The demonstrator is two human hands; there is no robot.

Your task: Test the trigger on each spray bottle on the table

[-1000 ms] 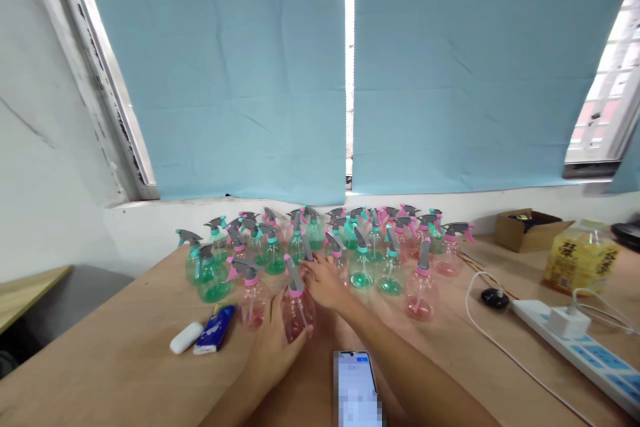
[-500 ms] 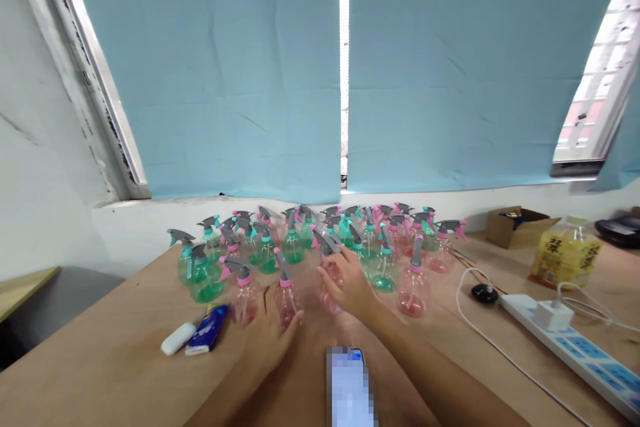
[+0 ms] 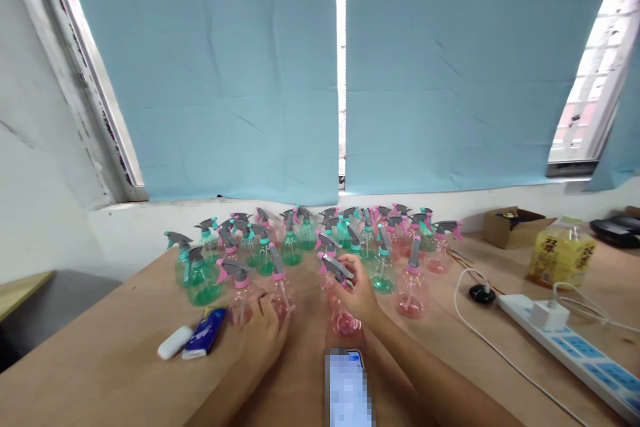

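Nearer than before, one pink spray bottle [image 3: 345, 321] is just beyond the phone [image 3: 347, 390], gripped near its neck by the curled right hand [image 3: 358, 292]; the half-curled left hand [image 3: 265, 328] touches another pink bottle [image 3: 282, 285], its grip unclear.

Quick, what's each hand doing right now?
Left hand: partly curled against a pink spray bottle; grip can't be told.
Right hand: holding another pink spray bottle near its neck.

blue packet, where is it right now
In the head view, the blue packet lies on the table at lower left, left of the left hand and just right of the white rounded object.
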